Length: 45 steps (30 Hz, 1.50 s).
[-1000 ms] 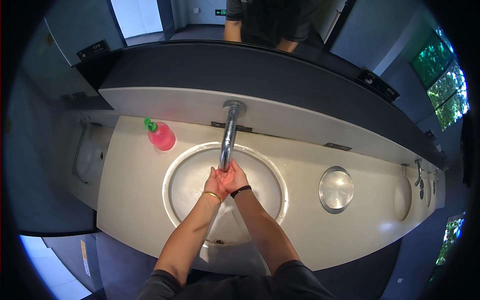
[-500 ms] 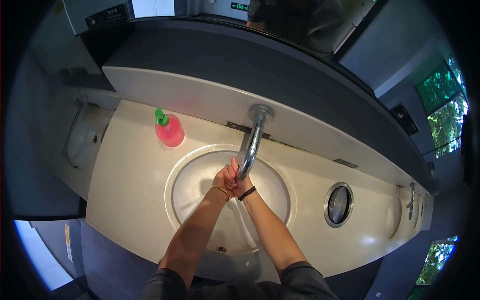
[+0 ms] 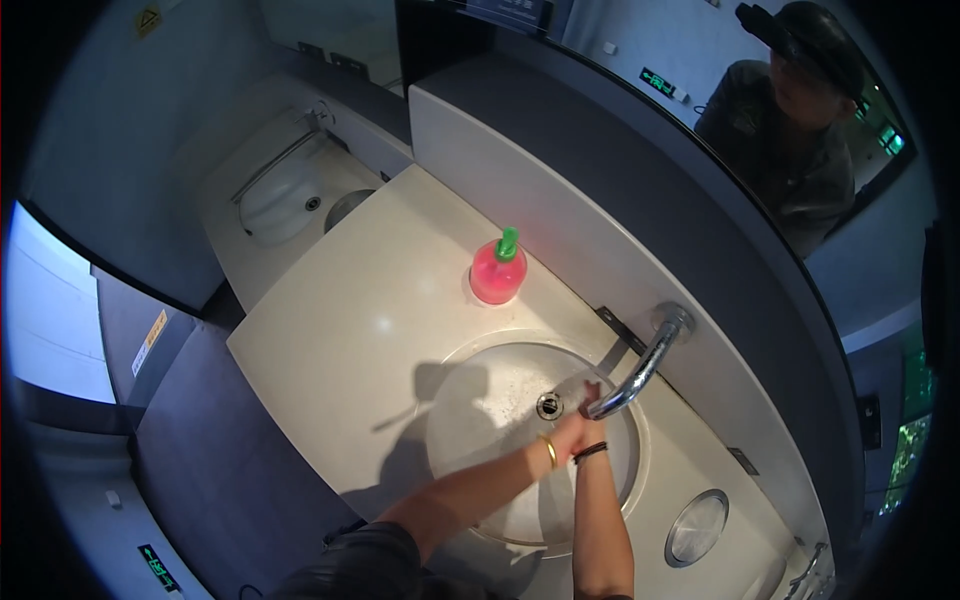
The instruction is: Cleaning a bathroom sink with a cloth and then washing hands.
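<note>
Both of my hands are together under the end of the chrome faucet (image 3: 640, 378), over the white oval sink (image 3: 470, 500). My left hand (image 3: 571, 436), with a gold bracelet at the wrist, presses round my right hand (image 3: 594, 428); its fingers are blurred and partly hidden. A dark band circles my right wrist. Some stretched fingers of the right hand show past the spout, which covers part of that hand. Left of the hands lies the drain (image 3: 550, 406). A clear soap bottle (image 3: 497, 275) with pink liquid and a green pump stands upright on the counter, behind the sink.
The pale counter (image 3: 350, 300) runs around the sink, with a low ledge (image 3: 560, 215) behind it. A round metal-rimmed opening (image 3: 697, 527) lies to the right. Farther left is a lower basin (image 3: 285, 205) with a grab rail. A mirror (image 3: 640, 50) reflects a person.
My view has turned left, so sink, bottle and faucet appear shifted right and tilted. The hands stay together under the spout, with right fingers stretched past it. The earlier water streak no longer shows.
</note>
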### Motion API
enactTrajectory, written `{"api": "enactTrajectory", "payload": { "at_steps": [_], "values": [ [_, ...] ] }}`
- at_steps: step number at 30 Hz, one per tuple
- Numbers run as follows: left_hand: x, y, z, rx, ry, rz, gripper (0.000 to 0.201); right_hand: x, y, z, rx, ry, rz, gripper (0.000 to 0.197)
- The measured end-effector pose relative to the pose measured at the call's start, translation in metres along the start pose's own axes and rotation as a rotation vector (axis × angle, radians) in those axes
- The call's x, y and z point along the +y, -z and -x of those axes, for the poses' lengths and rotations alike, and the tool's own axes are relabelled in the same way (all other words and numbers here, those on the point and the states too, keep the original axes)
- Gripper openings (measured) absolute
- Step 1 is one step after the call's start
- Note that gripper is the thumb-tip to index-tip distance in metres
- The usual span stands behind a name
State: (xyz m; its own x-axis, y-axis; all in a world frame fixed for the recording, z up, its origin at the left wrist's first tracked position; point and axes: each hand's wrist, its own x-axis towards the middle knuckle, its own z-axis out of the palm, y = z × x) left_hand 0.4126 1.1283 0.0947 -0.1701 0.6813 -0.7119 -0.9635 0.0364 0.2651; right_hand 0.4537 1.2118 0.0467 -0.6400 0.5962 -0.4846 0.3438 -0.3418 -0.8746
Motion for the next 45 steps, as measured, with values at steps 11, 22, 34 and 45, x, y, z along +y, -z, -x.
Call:
{"api": "enactTrajectory", "payload": {
  "at_steps": [11,22,34,45],
  "values": [
    [0.021,-0.018,0.025,-0.053,-0.072,0.256,0.047,-0.019,-0.008,0.005,0.045,0.141,0.093,0.049],
    [0.018,0.006,0.008,-0.006,-0.263,0.221,0.037,-0.049,-0.034,0.067,-0.018,0.136,0.283,0.047],
    [-0.029,0.161,0.032,0.490,-0.443,-1.441,0.023,-0.117,-0.106,0.084,-0.379,0.237,0.532,0.024],
    [0.030,0.126,0.142,-0.063,0.056,-0.413,0.043,-0.237,-0.243,0.012,-0.434,-0.340,-0.129,0.034]
  ]
}}
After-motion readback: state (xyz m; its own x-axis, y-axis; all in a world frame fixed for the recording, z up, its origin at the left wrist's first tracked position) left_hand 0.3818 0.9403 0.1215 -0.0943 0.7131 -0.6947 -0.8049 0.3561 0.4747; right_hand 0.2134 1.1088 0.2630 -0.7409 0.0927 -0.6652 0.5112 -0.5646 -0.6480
